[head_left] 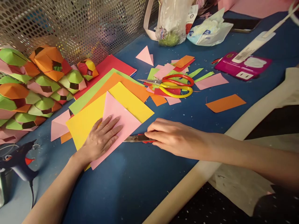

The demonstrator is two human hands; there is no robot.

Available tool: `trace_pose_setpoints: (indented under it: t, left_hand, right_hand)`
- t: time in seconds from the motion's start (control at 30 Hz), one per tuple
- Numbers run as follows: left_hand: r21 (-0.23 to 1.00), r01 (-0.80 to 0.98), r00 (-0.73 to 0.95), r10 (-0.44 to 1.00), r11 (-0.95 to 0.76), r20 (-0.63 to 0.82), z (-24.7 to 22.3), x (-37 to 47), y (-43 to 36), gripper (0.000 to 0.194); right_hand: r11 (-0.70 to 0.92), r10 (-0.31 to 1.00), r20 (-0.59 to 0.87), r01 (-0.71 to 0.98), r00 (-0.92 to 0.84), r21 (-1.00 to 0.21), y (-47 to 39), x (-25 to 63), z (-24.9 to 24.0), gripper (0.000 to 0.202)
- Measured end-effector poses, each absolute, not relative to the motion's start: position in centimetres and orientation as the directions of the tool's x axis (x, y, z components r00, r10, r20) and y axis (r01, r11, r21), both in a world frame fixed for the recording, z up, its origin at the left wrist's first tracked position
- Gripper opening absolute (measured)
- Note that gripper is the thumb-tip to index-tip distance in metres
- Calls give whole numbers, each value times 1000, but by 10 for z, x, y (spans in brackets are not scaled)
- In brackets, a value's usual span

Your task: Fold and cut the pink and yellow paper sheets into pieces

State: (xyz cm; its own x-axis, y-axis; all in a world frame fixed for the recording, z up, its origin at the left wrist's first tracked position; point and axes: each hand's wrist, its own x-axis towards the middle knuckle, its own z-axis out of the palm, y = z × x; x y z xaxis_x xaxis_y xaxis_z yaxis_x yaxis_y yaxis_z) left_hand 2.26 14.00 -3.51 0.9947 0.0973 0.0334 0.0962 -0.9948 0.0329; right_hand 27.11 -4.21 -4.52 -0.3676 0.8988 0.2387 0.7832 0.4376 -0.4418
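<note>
My left hand (102,137) lies with its fingers spread on a folded pink sheet (121,115). Under the pink sheet are a yellow sheet (87,121), an orange sheet (134,87) and a green sheet (79,104). My right hand (163,137) is closed around the red handle of a utility knife (135,138). The knife lies low over the blue table, and its tip end meets the lower right edge of the pink sheet; the blade tip is hidden there.
Scissors (173,85) rest on paper scraps behind my right hand. Folded paper shapes (44,84) are stacked at the left, above a glue gun (22,161). A purple power strip (243,66) and a plastic bag (173,21) stand further back.
</note>
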Motion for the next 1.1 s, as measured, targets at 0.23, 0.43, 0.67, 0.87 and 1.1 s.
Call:
trace_pose_setpoints:
  t: [0.23, 0.43, 0.67, 0.87, 1.1]
  left_hand:
    - [33, 97, 995, 98, -995, 32, -36, 23, 140, 46]
    - [40, 99, 994, 101, -994, 32, -35, 23, 139, 46]
    - [30, 90, 995, 91, -995, 44, -36, 23, 140, 46]
    - [51, 104, 993, 106, -993, 47, -35, 24, 139, 45]
    - [36, 100, 994, 101, -994, 45, -36, 23, 139, 47]
  right_hand:
    - [451, 891, 253, 797, -376, -402, -42, 269, -45, 22]
    - [452, 890, 249, 802, -381, -391, -42, 267, -45, 22]
    - [467, 882, 262, 799, -392, -377, -41, 267, -45, 24]
    - [473, 879, 272, 791, -392, -388, -41, 264, -46, 24]
    - [484, 874, 260, 784, -410, -389, -41, 261, -44, 22]
